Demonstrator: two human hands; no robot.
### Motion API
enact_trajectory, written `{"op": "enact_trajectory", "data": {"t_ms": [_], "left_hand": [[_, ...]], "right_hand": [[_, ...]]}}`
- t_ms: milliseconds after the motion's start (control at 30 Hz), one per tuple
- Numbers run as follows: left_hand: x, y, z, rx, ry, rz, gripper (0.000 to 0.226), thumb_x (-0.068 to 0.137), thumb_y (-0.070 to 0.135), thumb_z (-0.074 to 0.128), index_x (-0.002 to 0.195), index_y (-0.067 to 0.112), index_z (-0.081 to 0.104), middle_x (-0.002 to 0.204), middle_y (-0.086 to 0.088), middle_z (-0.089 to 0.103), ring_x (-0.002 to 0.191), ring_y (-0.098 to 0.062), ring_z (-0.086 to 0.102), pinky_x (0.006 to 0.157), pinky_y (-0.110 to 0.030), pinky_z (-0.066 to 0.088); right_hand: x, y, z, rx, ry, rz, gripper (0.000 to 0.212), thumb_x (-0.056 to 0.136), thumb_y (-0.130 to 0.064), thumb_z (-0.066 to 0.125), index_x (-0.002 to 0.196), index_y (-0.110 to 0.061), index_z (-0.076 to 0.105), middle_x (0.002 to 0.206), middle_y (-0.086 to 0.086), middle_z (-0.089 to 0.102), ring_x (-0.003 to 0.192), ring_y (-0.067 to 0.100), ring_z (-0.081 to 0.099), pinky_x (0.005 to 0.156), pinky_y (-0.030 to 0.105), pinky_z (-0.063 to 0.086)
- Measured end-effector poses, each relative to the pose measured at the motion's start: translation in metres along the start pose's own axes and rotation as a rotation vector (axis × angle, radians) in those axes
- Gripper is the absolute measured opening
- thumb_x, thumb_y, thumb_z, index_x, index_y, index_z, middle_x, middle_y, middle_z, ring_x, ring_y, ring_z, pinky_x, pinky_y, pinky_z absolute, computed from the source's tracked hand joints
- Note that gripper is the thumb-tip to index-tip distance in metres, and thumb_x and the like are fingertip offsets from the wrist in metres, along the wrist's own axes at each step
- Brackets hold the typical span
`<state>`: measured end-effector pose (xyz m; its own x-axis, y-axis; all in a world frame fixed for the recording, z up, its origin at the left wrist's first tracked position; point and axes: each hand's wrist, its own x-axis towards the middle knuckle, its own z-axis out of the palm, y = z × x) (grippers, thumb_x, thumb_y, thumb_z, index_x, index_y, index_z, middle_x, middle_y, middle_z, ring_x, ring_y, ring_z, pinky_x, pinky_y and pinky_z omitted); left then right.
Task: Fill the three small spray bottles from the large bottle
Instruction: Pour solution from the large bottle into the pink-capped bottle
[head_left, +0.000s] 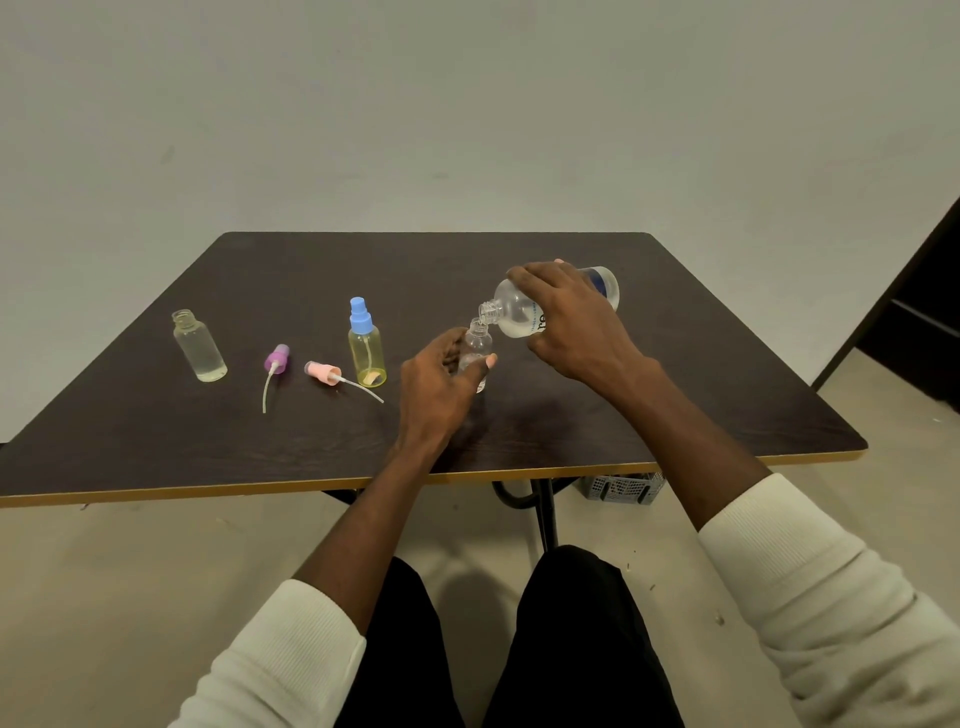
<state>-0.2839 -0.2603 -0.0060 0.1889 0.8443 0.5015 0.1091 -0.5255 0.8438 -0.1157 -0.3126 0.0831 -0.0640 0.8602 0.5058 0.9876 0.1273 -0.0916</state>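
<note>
My right hand (571, 322) grips the large clear bottle (519, 312), tipped to the left with its open mouth over the neck of a small clear bottle (478, 345). My left hand (441, 379) holds that small bottle upright on the table. Further left stands a yellow spray bottle (367, 353) with its blue spray top on. At the far left an uncapped clear small bottle (200, 348) stands with a little liquid at its bottom. A purple spray top (275, 361) and a pink spray top (324, 371) lie loose on the table between them.
All of it sits on a dark wooden table (260, 441) with a light front edge. A grey plastic basket (623, 488) stands on the floor under the table's right side. My knees are below the front edge.
</note>
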Motion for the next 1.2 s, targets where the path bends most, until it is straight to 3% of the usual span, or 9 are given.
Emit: {"op": "enact_trajectory", "data": {"t_ms": [100, 300, 467, 600, 733, 1200], "left_hand": [[-0.0002, 0.0024, -0.0010, 0.004, -0.003, 0.001, 0.037, 0.084, 0.025, 0.080, 0.109, 0.044, 0.060, 0.086, 0.041, 0.066, 0.086, 0.009, 0.068, 0.076, -0.012, 0.054], [-0.0001, 0.0011, 0.0001, -0.005, 0.006, 0.000, 0.034, 0.084, 0.026, 0.080, 0.112, 0.038, 0.065, 0.086, 0.027, 0.070, 0.087, 0.005, 0.069, 0.078, -0.016, 0.057], [-0.0008, 0.0040, -0.0009, 0.011, -0.001, 0.013, 0.037, 0.085, 0.025, 0.079, 0.106, 0.047, 0.059, 0.084, 0.042, 0.065, 0.085, 0.011, 0.067, 0.074, -0.009, 0.053], [-0.0014, 0.0043, -0.0010, 0.010, 0.001, 0.007, 0.037, 0.086, 0.024, 0.079, 0.112, 0.040, 0.060, 0.082, 0.034, 0.067, 0.085, 0.011, 0.067, 0.074, -0.008, 0.052], [-0.0014, 0.0051, -0.0012, 0.014, -0.012, 0.015, 0.035, 0.086, 0.023, 0.078, 0.107, 0.043, 0.060, 0.084, 0.042, 0.065, 0.084, 0.012, 0.066, 0.073, -0.007, 0.051], [-0.0015, 0.0042, -0.0004, 0.006, 0.000, 0.005, 0.037, 0.086, 0.024, 0.079, 0.116, 0.037, 0.062, 0.084, 0.043, 0.064, 0.087, 0.015, 0.065, 0.075, -0.005, 0.050]], "right_hand": [[0.0005, 0.0002, -0.0001, -0.004, 0.000, -0.002, 0.065, 0.077, -0.008, 0.072, 0.138, -0.012, 0.050, 0.137, 0.006, 0.053, 0.129, 0.026, 0.044, 0.114, 0.038, 0.028], [0.0011, 0.0011, 0.0002, -0.012, 0.001, -0.005, 0.065, 0.077, -0.009, 0.072, 0.138, -0.012, 0.050, 0.137, 0.006, 0.054, 0.128, 0.027, 0.045, 0.113, 0.039, 0.029], [0.0008, 0.0017, 0.0006, -0.013, 0.004, 0.000, 0.067, 0.077, -0.009, 0.073, 0.139, -0.013, 0.050, 0.138, 0.006, 0.053, 0.129, 0.026, 0.044, 0.113, 0.038, 0.029], [0.0003, 0.0013, -0.0004, -0.008, 0.008, -0.004, 0.066, 0.077, -0.009, 0.073, 0.139, -0.013, 0.050, 0.137, 0.006, 0.054, 0.129, 0.026, 0.045, 0.113, 0.038, 0.029], [-0.0003, 0.0012, -0.0013, -0.014, 0.004, -0.006, 0.067, 0.077, -0.010, 0.074, 0.139, -0.012, 0.049, 0.138, 0.006, 0.053, 0.129, 0.027, 0.044, 0.112, 0.039, 0.030], [0.0005, 0.0007, -0.0004, -0.014, 0.006, -0.011, 0.068, 0.076, -0.007, 0.073, 0.140, -0.011, 0.050, 0.137, 0.008, 0.053, 0.129, 0.028, 0.044, 0.114, 0.039, 0.028]]}}
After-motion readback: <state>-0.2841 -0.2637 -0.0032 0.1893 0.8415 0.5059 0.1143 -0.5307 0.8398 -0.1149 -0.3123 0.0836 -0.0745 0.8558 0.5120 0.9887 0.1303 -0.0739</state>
